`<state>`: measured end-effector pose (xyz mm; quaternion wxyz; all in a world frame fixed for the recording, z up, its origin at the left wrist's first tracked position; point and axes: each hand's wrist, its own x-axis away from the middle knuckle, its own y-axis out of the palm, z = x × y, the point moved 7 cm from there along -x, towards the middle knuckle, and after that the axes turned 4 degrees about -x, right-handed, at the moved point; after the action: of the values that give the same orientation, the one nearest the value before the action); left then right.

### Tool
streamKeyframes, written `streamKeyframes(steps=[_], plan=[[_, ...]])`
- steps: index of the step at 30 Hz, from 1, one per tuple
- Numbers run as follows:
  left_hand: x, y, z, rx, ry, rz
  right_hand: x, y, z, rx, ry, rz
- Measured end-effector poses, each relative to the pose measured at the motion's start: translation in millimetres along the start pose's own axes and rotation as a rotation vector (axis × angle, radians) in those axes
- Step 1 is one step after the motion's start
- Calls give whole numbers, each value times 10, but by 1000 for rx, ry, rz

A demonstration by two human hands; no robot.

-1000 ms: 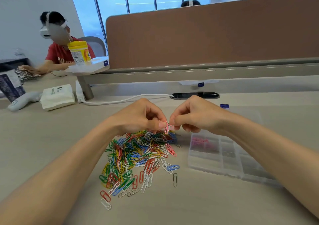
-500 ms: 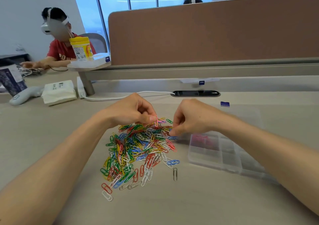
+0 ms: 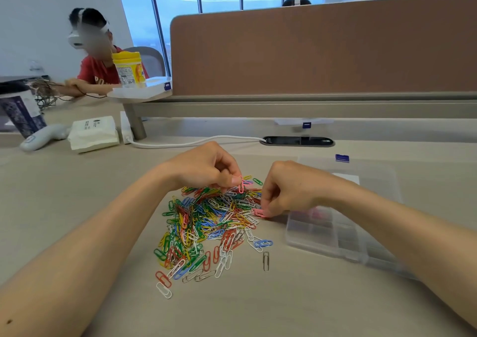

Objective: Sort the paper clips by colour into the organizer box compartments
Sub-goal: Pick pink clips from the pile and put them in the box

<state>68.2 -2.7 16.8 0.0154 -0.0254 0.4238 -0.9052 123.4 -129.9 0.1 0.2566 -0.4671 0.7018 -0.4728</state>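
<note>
Your left hand (image 3: 204,167) pinches a pink clip (image 3: 241,185) at the far edge of the clip pile (image 3: 206,223); your right hand (image 3: 289,189) pinches a second pink clip (image 3: 259,212) at the pile's right edge. The organizer box (image 3: 309,229) lies right of the pile.

Glossy coated-wire paper clips (image 3: 206,223) lie on a smooth matt desk (image 3: 77,207) beside a clear, shiny plastic organizer box (image 3: 335,236), before a matt cloth-like brown divider (image 3: 322,50).
</note>
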Motion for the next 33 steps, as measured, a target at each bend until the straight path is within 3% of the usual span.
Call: streamKeyframes(steps=[8,14,22,33], plan=[[-131,135,197,55,61,-44,257,-327,278,-297,101,18],[-414,369,511,-156,114,-24,524,-492,715,-203,243,21],[-665,711,777,-351,201,-117,589,-412,775,-208,245,17],[-708,732,770,-158,184,-180,542,-475,887,-282,252,49]])
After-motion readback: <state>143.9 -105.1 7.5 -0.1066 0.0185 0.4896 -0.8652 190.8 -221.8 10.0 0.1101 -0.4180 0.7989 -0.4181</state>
